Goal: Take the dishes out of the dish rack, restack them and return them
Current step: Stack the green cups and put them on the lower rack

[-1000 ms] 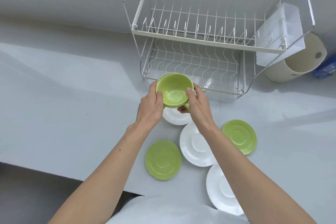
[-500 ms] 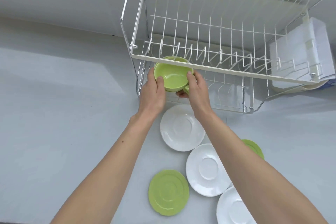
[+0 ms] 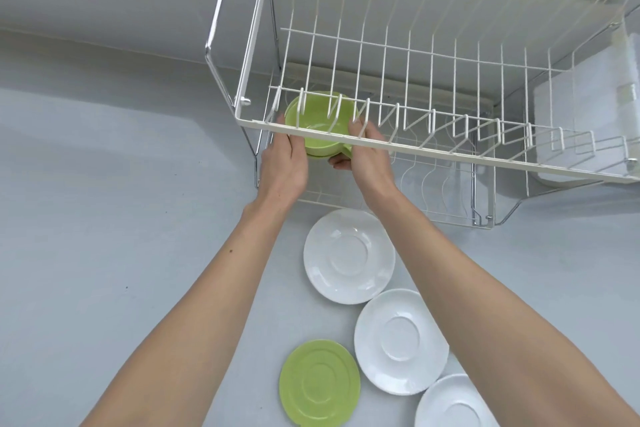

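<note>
Left hand point(image 3: 285, 166) and right hand point(image 3: 369, 158) each have a clenched grip on the sides of the green cup point(image 3: 320, 121), thumbs at the rim, fingers curled round. A second green rim shows just under it.

Cup position: at the left end of the dish rack point(image 3: 415, 149), beneath the upper tier and seen through its wires. Cannot tell whether it rests on the lower shelf.

On the table point(image 3: 104, 218), in front of the rack, are three white saucers point(image 3: 349, 255) and one green saucer point(image 3: 319, 381), all flat.

One head view — looking steeply down, close over the dish rack point(image 3: 398, 135).
</note>
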